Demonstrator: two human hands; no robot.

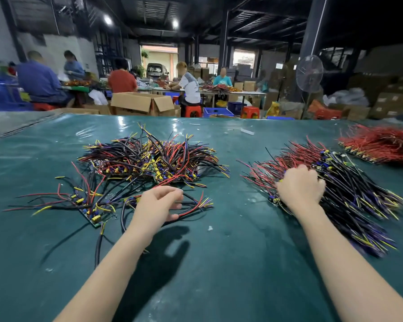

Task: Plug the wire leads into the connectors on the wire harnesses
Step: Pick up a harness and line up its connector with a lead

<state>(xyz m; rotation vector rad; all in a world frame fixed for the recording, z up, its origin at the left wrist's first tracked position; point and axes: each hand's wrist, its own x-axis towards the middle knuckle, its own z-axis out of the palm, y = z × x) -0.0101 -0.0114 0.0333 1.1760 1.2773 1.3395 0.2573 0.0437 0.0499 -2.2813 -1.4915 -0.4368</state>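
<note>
Head view: both forearms extend from the lower frame edge over the green table cover (pixel 219 263), well apart. Left hand (pixel 157 205), lower centre, forms a C, thumb and fingers curved around loose harness leads (pixel 196 206); a firm grip cannot be confirmed. Right hand (pixel 300 184), centre right, sits knuckles-up, fingers curled into the right pile (pixel 358 201) of harnesses. Centre pile (pixel 149 159) lies beyond the left hand; red pile (pixel 382 145) lies at upper right.
</note>
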